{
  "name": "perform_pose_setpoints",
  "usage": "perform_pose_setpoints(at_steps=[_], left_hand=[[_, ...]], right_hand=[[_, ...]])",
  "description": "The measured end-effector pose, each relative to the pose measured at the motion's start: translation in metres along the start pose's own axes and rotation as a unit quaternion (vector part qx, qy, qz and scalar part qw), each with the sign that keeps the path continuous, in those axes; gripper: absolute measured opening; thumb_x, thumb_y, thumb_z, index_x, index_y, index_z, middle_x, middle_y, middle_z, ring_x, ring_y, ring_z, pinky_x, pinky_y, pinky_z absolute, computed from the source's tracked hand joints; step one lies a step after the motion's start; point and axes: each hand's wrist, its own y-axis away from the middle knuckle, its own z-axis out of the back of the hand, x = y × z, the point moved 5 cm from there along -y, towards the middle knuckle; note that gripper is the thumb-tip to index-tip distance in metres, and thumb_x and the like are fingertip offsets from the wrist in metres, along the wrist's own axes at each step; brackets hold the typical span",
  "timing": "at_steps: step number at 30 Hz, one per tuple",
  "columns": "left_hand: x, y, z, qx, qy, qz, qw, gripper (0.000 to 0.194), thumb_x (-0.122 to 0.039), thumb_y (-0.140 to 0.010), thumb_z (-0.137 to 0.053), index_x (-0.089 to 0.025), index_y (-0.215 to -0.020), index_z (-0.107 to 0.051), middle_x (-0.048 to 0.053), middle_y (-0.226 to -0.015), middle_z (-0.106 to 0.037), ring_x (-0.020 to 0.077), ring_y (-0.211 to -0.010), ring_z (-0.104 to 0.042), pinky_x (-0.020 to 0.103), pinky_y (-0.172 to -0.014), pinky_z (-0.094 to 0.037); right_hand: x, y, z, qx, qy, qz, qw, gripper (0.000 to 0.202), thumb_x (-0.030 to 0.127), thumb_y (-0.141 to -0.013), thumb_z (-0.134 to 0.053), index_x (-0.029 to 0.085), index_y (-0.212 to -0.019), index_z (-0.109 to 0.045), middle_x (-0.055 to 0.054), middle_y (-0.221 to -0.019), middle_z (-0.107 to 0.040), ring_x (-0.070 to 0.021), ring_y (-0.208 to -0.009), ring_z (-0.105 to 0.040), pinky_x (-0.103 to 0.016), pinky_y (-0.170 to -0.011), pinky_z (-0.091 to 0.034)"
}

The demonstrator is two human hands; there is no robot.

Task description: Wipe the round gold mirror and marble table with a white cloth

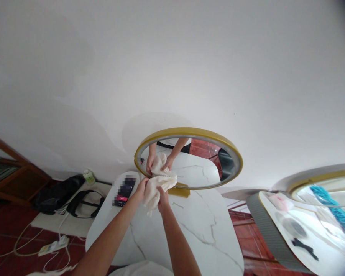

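Note:
A crumpled white cloth (153, 193) is held up between my hands, over the back of a white marbled table (201, 230). My left hand (141, 188) is closed on the cloth's left side. Closed on its right part is my right hand (162, 199). The upper edge of the cloth lies against the lower rim of a round gold-framed mirror (195, 165), in which both hands and the cloth are reflected. Below the mirror is its gold base (179, 191), right of the cloth.
A phone (124, 192) lies at the table's back left. Further left are a headset (86, 204), a black bag (60, 193), a bottle (89, 176) and a power strip (54, 246) with cables. A second table (313, 237) with a mirror stands right.

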Motion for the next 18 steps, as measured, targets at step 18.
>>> perform_pose_setpoints(at_steps=[18], left_hand=[[0.006, -0.008, 0.012, -0.012, -0.001, -0.002, 1.0, 0.025, -0.031, -0.081, -0.049, -0.019, -0.099, -0.062, 0.008, -0.11, -0.066, 0.024, -0.112, -0.056, 0.039, -0.095, -0.041]], right_hand=[[0.01, -0.01, 0.018, -0.043, -0.046, 0.006, 0.998, 0.062, 0.031, -0.063, -0.067, 0.018, -0.121, -0.051, -0.005, -0.103, -0.068, -0.0213, -0.089, -0.065, -0.033, -0.075, -0.054]])
